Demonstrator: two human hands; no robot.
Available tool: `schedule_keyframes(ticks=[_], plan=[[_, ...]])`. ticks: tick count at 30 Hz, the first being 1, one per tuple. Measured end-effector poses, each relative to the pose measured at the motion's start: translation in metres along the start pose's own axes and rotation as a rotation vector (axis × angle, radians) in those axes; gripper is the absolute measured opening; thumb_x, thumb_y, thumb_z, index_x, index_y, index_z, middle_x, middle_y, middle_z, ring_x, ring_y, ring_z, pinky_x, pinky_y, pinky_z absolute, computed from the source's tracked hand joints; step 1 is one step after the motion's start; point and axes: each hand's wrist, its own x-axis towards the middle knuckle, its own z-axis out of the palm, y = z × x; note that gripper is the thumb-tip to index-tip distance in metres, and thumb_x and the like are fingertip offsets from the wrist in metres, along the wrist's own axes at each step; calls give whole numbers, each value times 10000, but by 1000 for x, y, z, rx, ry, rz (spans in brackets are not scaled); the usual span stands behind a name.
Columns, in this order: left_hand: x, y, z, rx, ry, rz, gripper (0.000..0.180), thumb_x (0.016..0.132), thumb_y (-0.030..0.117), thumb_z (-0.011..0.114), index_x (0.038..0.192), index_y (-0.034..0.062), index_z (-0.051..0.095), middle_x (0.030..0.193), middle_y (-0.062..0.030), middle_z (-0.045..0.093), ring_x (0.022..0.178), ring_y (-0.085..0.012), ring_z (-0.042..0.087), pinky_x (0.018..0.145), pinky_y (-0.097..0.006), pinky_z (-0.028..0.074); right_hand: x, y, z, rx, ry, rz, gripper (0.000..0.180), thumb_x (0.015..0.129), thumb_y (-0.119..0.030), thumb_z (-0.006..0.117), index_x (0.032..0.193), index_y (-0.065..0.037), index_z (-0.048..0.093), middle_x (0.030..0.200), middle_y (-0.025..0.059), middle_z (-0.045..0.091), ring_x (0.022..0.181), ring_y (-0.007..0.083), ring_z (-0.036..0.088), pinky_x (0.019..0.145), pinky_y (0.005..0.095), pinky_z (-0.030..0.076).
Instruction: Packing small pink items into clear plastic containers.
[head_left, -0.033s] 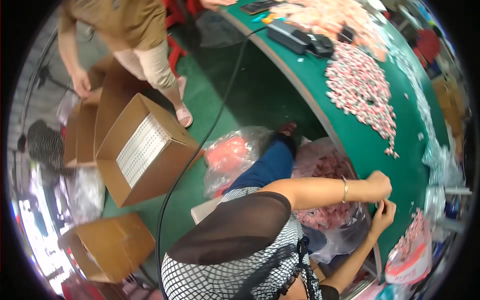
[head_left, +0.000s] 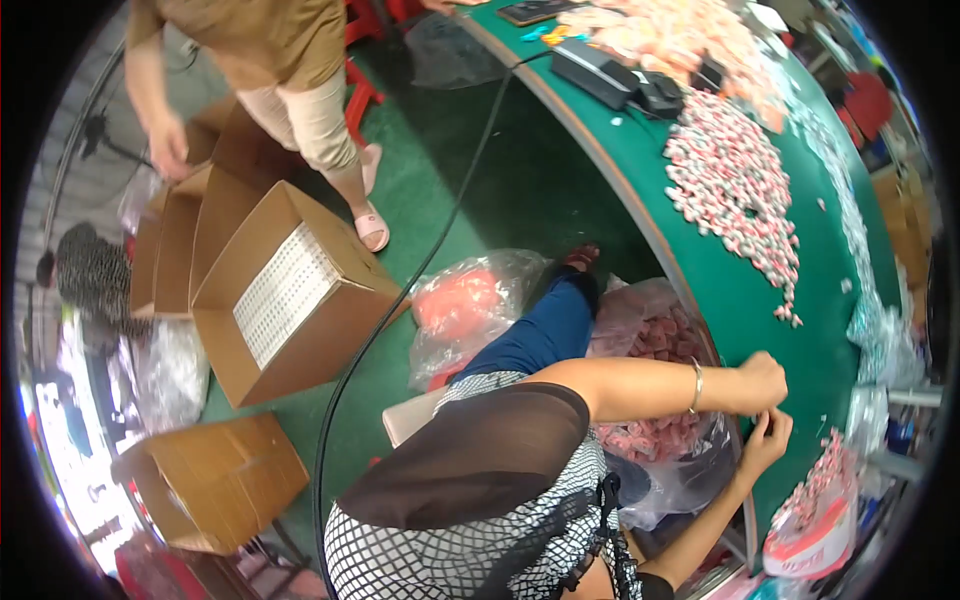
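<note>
Above the green table (head_left: 720, 245), near its edge, my two hands are close together. My left hand (head_left: 762, 383), with a bangle on its wrist, is curled with the fingers closed. Just below it in the picture, my right hand (head_left: 768, 440) has its thumb and fingers drawn together in a pinch. Whatever they hold is too small or hidden to make out. A heap of small pink-and-white pieces (head_left: 735, 180) lies farther along the table. On the other side of my hands, a plastic bag (head_left: 815, 545) holds more small pink pieces.
A clear bag of pink pieces (head_left: 650, 430) stands under my forearms. Black power adapters (head_left: 600, 75) lie beside peach-coloured pieces (head_left: 690, 30). A black cable (head_left: 450, 230) hangs across the view. Another person (head_left: 265, 60) stands by open cardboard boxes (head_left: 280, 290).
The view has shifted slightly. The other person's hand has risen a little above the boxes. My hands keep nearly the same closed pose.
</note>
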Motion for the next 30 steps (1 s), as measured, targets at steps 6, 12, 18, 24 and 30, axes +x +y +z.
schedule_keyframes(ticks=[6, 12, 18, 24, 30], plan=[[-3, -5, -16, 48, -37, -7, 169, 626, 246, 770, 711, 104, 735, 770, -114, 700, 766, -274, 703, 680, -393, 543, 8, -7, 12, 4, -31, -59, 55, 872, -3, 622, 916, 31, 629, 870, 119, 567, 785, 248, 580, 727, 352, 480], [-10, -8, -6, -79, -17, -83, 170, 599, 153, 770, 697, 32, 702, 827, -193, 673, 800, -350, 690, 673, -411, 553, 4, -12, 13, 75, 3, 20, 62, 839, 37, 639, 895, 14, 654, 843, 119, 566, 751, 244, 581, 662, 352, 480], [-21, -4, -14, -163, 115, -52, 133, 641, 138, 737, 707, 33, 691, 822, -182, 674, 808, -365, 678, 699, -436, 550, -4, -22, 5, 60, 36, 21, 87, 828, 47, 637, 899, 5, 664, 819, 127, 574, 757, 261, 587, 656, 354, 480], [-31, -23, -43, -155, 216, 57, 60, 689, 61, 646, 747, 52, 656, 817, -174, 664, 837, -367, 659, 739, -459, 533, 13, -35, 20, -10, 96, -7, 99, 784, 47, 651, 853, -19, 681, 816, 140, 598, 786, 311, 602, 682, 389, 486], [-35, -29, -63, -188, 104, 10, 84, 812, 88, 663, 865, 42, 709, 823, -153, 661, 795, -352, 659, 702, -445, 529, 17, -39, 21, 72, 123, 37, 42, 792, -8, 679, 829, -28, 679, 802, 127, 584, 770, 310, 590, 688, 402, 479]])
